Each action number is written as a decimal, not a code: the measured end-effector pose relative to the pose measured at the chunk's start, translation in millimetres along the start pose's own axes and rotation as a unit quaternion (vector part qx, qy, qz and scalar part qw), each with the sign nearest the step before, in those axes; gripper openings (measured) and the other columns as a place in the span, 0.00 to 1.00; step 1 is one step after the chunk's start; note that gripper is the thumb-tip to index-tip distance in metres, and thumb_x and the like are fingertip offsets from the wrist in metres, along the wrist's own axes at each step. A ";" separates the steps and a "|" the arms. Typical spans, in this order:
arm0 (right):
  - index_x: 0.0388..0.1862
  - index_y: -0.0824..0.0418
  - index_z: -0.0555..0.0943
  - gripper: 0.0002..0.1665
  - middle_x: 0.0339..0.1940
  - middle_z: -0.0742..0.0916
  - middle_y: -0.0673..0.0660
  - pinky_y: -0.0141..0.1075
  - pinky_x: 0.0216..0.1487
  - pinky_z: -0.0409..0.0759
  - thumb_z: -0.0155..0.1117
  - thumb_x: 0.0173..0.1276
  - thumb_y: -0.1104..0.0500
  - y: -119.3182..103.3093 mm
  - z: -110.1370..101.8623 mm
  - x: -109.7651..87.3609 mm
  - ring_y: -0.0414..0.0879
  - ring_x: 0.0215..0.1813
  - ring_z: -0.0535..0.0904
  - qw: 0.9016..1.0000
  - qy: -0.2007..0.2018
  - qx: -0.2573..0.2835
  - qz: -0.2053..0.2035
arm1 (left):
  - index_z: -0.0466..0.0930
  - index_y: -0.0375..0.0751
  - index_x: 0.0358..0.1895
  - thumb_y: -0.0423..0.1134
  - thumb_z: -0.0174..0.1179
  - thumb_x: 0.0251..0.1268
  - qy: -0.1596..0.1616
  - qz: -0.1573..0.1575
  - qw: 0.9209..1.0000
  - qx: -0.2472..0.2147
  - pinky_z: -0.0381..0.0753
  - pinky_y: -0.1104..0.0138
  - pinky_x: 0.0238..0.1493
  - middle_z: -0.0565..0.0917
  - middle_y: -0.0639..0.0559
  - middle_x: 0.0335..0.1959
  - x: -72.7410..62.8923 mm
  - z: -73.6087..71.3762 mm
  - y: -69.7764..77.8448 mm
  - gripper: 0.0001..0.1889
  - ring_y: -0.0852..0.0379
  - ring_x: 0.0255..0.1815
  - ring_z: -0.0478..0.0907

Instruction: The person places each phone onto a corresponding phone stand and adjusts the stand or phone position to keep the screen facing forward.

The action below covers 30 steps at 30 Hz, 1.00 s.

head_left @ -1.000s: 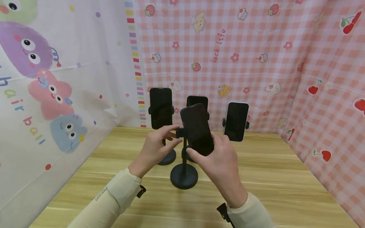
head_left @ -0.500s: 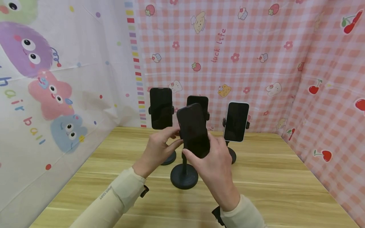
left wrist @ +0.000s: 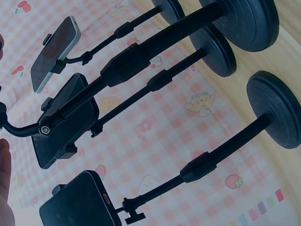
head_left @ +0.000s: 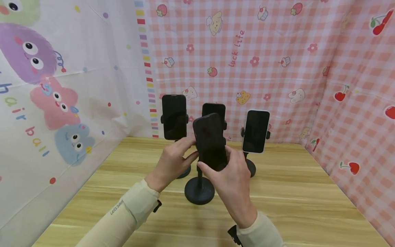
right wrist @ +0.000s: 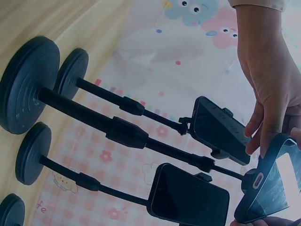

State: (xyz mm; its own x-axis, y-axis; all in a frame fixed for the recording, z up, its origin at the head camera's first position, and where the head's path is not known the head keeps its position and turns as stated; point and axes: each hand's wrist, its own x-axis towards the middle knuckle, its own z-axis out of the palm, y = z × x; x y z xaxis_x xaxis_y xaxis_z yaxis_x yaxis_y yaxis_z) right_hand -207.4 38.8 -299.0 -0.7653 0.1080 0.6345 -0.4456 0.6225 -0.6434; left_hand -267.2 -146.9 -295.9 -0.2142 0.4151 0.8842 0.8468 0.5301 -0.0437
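Observation:
My right hand (head_left: 232,178) grips a black smartphone (head_left: 211,142) by its lower part, thumb at the lower left. The phone is tilted slightly left, in front of the clamp head of the nearest black phone stand (head_left: 199,191). At the phone's right edge a clamp arm (head_left: 224,141) shows. My left hand (head_left: 174,159) holds the clamp at the phone's left edge; its fingertips are partly hidden. In the right wrist view, the left hand (right wrist: 270,80) reaches to the back of the phone (right wrist: 268,186), by the stand's head.
Behind stand three more phone stands, each with a phone clamped upright: a left phone (head_left: 174,116), a middle phone (head_left: 213,109) partly covered, and a white-edged right phone (head_left: 256,132). The wooden table (head_left: 293,192) is walled by patterned cloth (head_left: 265,79).
My right hand has brought the phone left, over the stand's clamp head, and it leans less. The left hand has shifted slightly right with it.

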 end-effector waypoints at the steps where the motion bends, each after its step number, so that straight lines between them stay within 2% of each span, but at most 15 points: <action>1: 0.58 0.64 0.77 0.45 0.45 0.79 0.55 0.41 0.41 0.75 0.83 0.47 0.41 0.2 0.5 -0.4 0.47 0.44 0.74 1.000 0.001 0.001 0.002 | 0.78 0.36 0.58 0.28 0.75 0.50 0.000 0.003 1.000 0.005 0.80 0.62 0.54 0.85 0.45 0.51 -0.1 -0.1 -0.1 0.28 0.53 0.50 0.84; 8: 0.58 0.63 0.77 0.45 0.44 0.78 0.55 0.42 0.41 0.75 0.82 0.47 0.40 1.6 5.1 -0.7 0.47 0.43 0.75 0.999 -0.009 0.009 0.035 | 0.78 0.34 0.59 0.30 0.76 0.50 0.009 0.028 0.998 0.049 0.81 0.61 0.51 0.85 0.43 0.52 -1.1 0.9 -1.0 0.29 0.50 0.49 0.85; 13: 0.56 0.64 0.77 0.44 0.44 0.79 0.56 0.41 0.39 0.75 0.82 0.47 0.39 4.3 8.7 4.3 0.48 0.42 0.75 0.999 -0.004 0.020 0.046 | 0.81 0.33 0.55 0.32 0.76 0.51 0.018 0.044 0.997 0.060 0.82 0.62 0.49 0.86 0.43 0.50 0.1 1.6 -0.1 0.26 0.51 0.46 0.86; 21: 0.56 0.62 0.79 0.44 0.40 0.78 0.55 0.41 0.36 0.72 0.80 0.48 0.35 11.4 13.6 12.8 0.47 0.40 0.72 1.000 0.007 0.017 0.019 | 0.82 0.30 0.47 0.32 0.77 0.50 0.022 0.065 0.994 0.088 0.84 0.62 0.44 0.87 0.42 0.44 -0.3 -0.3 -0.5 0.21 0.51 0.40 0.86; 27: 0.51 0.64 0.81 0.41 0.38 0.78 0.56 0.41 0.34 0.71 0.82 0.47 0.38 17.8 16.1 15.4 0.48 0.40 0.71 1.000 0.026 -0.001 -0.006 | 0.82 0.31 0.46 0.33 0.78 0.47 0.023 0.093 0.990 0.102 0.84 0.63 0.44 0.87 0.41 0.43 -1.2 -3.8 -2.3 0.22 0.51 0.40 0.87; 30: 0.51 0.67 0.81 0.43 0.39 0.78 0.57 0.41 0.34 0.71 0.82 0.46 0.38 18.6 18.7 15.9 0.49 0.39 0.71 1.000 0.028 -0.009 -0.006 | 0.82 0.31 0.48 0.32 0.79 0.46 0.020 0.094 0.991 0.090 0.84 0.63 0.45 0.87 0.41 0.43 -2.0 -4.6 -3.2 0.24 0.51 0.41 0.87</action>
State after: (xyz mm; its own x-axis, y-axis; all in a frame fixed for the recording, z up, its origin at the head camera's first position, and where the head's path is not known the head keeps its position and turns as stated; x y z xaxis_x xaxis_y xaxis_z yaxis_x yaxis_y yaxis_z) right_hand -236.5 37.5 -308.9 -0.7329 0.1426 0.6652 -0.4457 0.6381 -0.6279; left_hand -267.3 -152.9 -295.3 -0.0374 0.4916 0.8700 0.7689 0.5703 -0.2892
